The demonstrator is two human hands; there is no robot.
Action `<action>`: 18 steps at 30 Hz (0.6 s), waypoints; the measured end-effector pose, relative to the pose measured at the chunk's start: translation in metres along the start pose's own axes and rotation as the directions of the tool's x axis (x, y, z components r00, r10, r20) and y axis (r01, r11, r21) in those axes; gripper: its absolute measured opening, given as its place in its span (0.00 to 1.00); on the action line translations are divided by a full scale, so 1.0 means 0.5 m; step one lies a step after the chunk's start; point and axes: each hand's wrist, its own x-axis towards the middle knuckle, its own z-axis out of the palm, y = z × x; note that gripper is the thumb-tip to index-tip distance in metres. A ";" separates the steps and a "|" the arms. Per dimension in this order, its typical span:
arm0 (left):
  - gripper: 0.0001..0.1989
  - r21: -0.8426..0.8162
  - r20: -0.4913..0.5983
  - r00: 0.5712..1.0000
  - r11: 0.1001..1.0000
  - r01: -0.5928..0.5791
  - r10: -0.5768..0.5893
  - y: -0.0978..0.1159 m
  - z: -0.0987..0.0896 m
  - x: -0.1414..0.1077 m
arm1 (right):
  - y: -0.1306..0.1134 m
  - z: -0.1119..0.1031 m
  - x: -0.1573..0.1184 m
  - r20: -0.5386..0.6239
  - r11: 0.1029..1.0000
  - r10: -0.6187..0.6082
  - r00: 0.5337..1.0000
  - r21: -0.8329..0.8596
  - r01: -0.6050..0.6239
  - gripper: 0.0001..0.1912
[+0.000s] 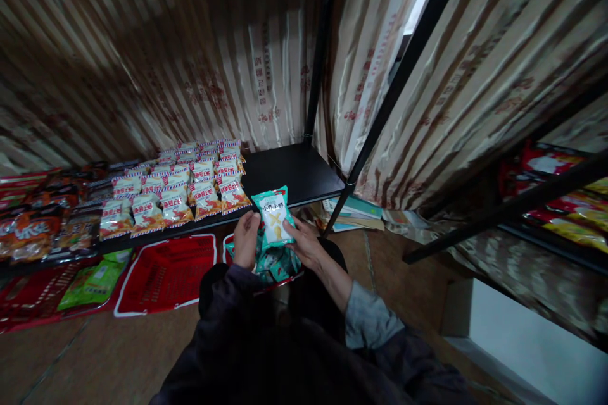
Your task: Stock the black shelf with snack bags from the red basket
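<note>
A teal and white snack bag [274,218] is held upright in front of my knees. My right hand [304,242] grips its right side, with the thumb over the front. At the bag's left edge, my left hand [247,237] is closed, its fingers curled against the packet. Just below, more teal snack bags [275,264] lie heaped in a red basket between my legs; my hands and the held bag cover much of it. Rows of white and orange snack bags [175,186] stand on the black shelf [289,171] beyond my hands.
An empty-looking red basket [166,275] sits on the floor at left, beside another holding green packets [97,278]. Dark orange packets [38,228] fill the shelf's left end. Black posts [394,82] rise at right, near papers [354,215] and a white box [532,335]. Curtains hang behind.
</note>
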 end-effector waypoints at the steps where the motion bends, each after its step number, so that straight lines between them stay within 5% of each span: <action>1: 0.17 -0.058 0.042 0.998 0.997 0.049 -0.047 0.006 0.001 0.009 | 0.004 -0.001 -0.001 0.009 1.000 0.005 1.000 0.005 -0.006 0.25; 6: 0.17 -0.154 0.161 0.979 0.976 0.153 -0.128 0.023 0.014 0.022 | 0.017 -0.005 -0.004 0.008 0.999 0.031 0.999 0.026 -0.032 0.25; 18: 0.19 -0.212 0.080 0.996 0.975 0.066 -0.050 0.027 0.040 0.030 | 0.017 -0.012 -0.030 -0.003 0.999 0.015 1.000 0.038 -0.015 0.28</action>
